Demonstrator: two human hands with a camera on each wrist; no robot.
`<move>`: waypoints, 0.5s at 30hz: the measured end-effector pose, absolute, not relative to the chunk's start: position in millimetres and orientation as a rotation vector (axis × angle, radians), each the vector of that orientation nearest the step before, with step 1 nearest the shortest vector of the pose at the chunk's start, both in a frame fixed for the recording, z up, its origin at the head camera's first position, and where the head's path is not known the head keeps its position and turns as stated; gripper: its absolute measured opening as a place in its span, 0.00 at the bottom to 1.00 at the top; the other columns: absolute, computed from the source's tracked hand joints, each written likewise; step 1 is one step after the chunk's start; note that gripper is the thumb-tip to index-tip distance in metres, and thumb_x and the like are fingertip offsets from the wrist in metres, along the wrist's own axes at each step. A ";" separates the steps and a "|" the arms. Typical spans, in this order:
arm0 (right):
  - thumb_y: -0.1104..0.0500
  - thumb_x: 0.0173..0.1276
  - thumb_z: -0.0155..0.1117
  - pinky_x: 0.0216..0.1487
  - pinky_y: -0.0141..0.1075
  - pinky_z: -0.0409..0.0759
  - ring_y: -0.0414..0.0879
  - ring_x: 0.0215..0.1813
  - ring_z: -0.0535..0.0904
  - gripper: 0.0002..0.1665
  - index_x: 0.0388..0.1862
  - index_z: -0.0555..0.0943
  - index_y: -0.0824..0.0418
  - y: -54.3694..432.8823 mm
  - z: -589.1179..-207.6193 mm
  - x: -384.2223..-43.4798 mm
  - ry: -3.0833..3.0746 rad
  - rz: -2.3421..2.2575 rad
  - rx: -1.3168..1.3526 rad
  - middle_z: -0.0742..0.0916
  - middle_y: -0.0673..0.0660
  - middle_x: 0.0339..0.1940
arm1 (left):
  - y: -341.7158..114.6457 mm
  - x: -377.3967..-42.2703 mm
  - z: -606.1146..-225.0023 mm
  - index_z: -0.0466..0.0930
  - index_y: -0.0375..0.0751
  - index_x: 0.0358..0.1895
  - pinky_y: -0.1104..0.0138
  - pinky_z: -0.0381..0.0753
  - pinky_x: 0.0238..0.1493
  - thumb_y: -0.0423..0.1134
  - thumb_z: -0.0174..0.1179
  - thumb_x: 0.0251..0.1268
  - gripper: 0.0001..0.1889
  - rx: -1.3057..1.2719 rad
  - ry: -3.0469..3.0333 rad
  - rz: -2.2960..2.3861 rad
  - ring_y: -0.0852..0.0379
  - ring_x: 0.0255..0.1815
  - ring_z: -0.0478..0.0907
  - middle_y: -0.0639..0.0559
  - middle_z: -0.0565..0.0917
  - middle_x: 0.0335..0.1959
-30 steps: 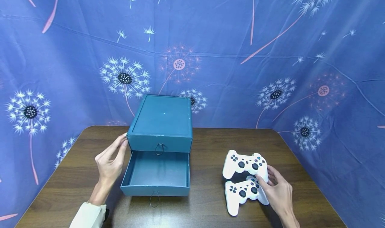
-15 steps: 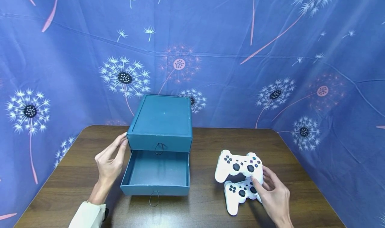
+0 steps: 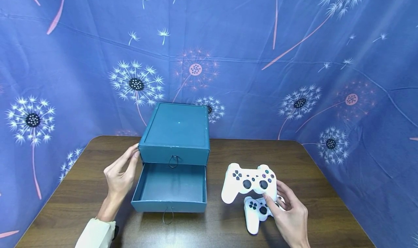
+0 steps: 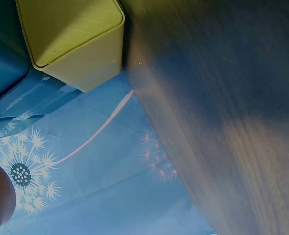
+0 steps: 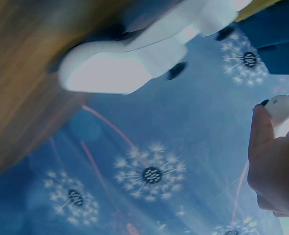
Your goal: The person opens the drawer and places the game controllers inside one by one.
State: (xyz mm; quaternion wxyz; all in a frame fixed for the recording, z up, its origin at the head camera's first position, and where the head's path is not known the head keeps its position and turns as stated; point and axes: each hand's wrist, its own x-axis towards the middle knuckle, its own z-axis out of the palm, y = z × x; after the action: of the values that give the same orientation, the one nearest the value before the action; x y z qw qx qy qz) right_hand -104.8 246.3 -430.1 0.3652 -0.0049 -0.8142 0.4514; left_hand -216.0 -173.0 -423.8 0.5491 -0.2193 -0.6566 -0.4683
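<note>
My right hand point(image 3: 290, 213) pinches the right grip of a white game controller point(image 3: 240, 186), thumb on the face and fingers behind. This controller is held above the table. Below it lies a second white controller point(image 3: 253, 217), partly covered by the held one and the hand. At the left, a teal two-drawer box point(image 3: 177, 126) has its lower drawer point(image 3: 173, 184) pulled out and its upper one closed. My left hand point(image 3: 119, 179) touches the box's front left corner with extended thumb and fingers. Only an edge of that hand point(image 4: 0, 196) shows in the left wrist view.
The brown wooden table point(image 3: 78, 200) runs back to a blue dandelion-print cloth point(image 3: 235, 84). A wire ring pull point(image 3: 168, 216) hangs from the lower drawer's front. A yellow box-like part point(image 4: 76, 34) appears beside teal surfaces in the left wrist view.
The right hand has lifted one controller and carried it left, off the other controller. The left hand, the box and the lower controller have stayed in place.
</note>
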 end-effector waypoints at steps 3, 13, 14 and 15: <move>0.82 0.48 0.78 0.44 0.22 0.83 0.26 0.46 0.83 0.33 0.57 0.84 0.71 235.9 -426.8 -103.7 -2.083 1.189 -0.007 0.90 0.66 0.46 | -173.0 -216.2 -423.7 0.85 0.19 0.49 0.78 0.80 0.52 0.12 0.63 0.57 0.15 -0.519 -1.554 -1.105 0.72 0.50 0.84 0.28 0.87 0.42; 0.82 0.46 0.78 0.44 0.28 0.85 0.35 0.44 0.86 0.34 0.55 0.84 0.70 196.7 -423.8 -105.1 -2.093 1.298 0.051 0.91 0.59 0.43 | -173.8 -216.6 -424.6 0.85 0.19 0.49 0.78 0.80 0.53 0.10 0.63 0.55 0.17 -0.511 -1.570 -1.102 0.72 0.51 0.84 0.27 0.87 0.43; 0.81 0.46 0.79 0.44 0.28 0.85 0.35 0.45 0.86 0.34 0.55 0.84 0.69 193.5 -423.8 -105.5 -2.099 1.300 0.049 0.91 0.59 0.43 | -173.7 -216.7 -424.7 0.85 0.19 0.49 0.78 0.80 0.52 0.10 0.63 0.55 0.17 -0.511 -1.569 -1.102 0.72 0.51 0.84 0.27 0.87 0.43; 0.81 0.47 0.79 0.45 0.28 0.85 0.36 0.45 0.86 0.33 0.55 0.84 0.69 190.4 -423.9 -105.9 -2.104 1.300 0.046 0.91 0.58 0.43 | -173.6 -216.8 -424.9 0.85 0.19 0.49 0.78 0.80 0.52 0.10 0.63 0.55 0.17 -0.510 -1.568 -1.103 0.72 0.51 0.84 0.27 0.87 0.43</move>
State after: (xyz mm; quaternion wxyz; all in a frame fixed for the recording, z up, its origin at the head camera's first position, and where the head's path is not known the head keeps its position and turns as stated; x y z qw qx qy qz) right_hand -105.9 190.4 -423.9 0.3276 0.0176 -0.8036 0.4965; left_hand -216.8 -173.6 -424.9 0.5471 -0.2153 -0.6617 -0.4653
